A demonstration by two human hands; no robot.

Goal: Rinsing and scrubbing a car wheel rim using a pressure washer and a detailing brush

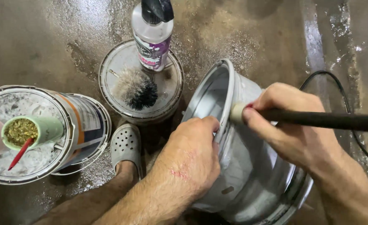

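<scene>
A silver wheel rim (pixel 242 175) lies tilted on the wet floor in the lower middle. My left hand (pixel 192 158) grips its upper edge, thumb over the lip. My right hand (pixel 284 121) holds a long black handle (pixel 330 120) that runs off to the right. The handle's pale round tip (pixel 236 112) presses against the rim's lip beside my left thumb.
A spray bottle (pixel 152 33) and a fluffy brush (pixel 136 88) rest on an upturned bucket (pixel 109 71) behind. A paint can (pixel 82 125) at left carries a green cup with a red straw (pixel 32 132). My grey clog (pixel 125 146) is planted between. A black hose (pixel 346 104) curves at right.
</scene>
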